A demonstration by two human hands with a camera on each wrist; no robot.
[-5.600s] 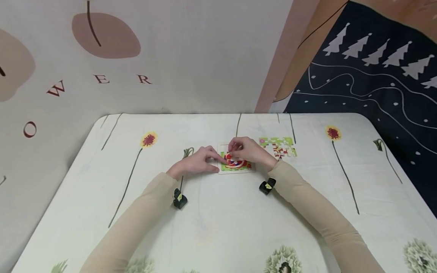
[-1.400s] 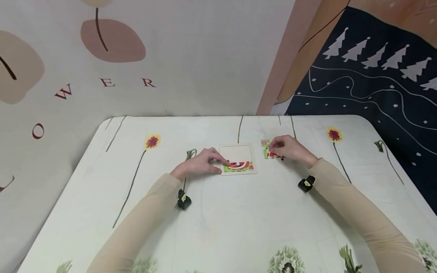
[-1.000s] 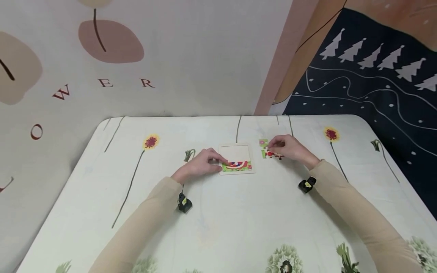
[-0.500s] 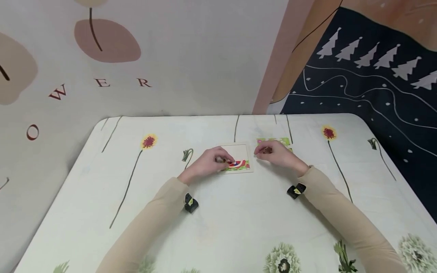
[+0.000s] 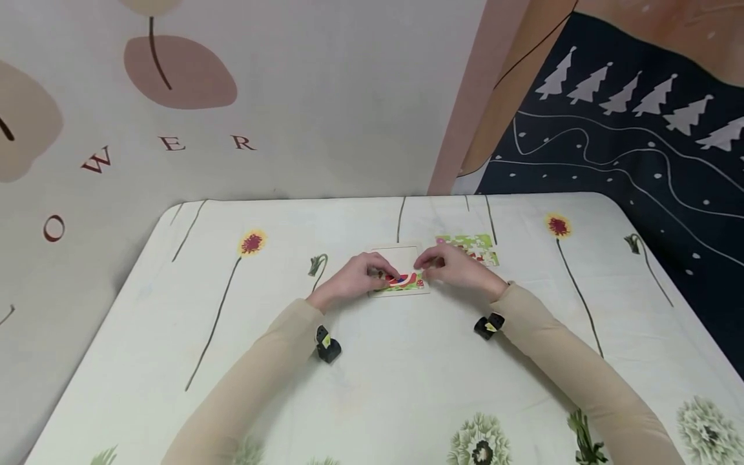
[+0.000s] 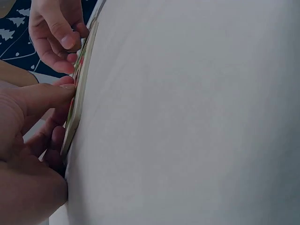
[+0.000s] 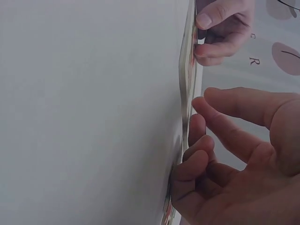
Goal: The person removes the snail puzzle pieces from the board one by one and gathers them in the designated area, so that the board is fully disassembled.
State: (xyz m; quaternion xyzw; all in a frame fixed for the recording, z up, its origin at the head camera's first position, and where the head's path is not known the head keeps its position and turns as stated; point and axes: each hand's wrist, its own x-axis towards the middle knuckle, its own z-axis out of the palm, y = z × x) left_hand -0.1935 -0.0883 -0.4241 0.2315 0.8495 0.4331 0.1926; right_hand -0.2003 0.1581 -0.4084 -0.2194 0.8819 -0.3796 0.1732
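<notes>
A jigsaw puzzle in a thin frame board (image 5: 413, 252) lies on the table, with a colourful strip of pieces (image 5: 407, 281) along its near side. My left hand (image 5: 356, 276) reaches over the board's left part, thumb and index fingertips right at the strip. In the left wrist view its thumb (image 6: 51, 96) lies close along the board's top. My right hand (image 5: 459, 268) is at the board's right edge, its fingers loosely bent. Nothing shows between the thumb and index fingertips of that hand (image 7: 243, 145) in the right wrist view.
Right of the board lies a group of green and red puzzle pieces (image 5: 479, 242), partly covered by my right hand. A white flower-printed cloth (image 5: 383, 374) spreads over the table. Behind it rises a printed backdrop (image 5: 349, 97).
The picture in the board has shrunk to its near strip, and the loose group has gained pieces. My right hand has moved left from the group to the board. My left hand has shifted slightly right.
</notes>
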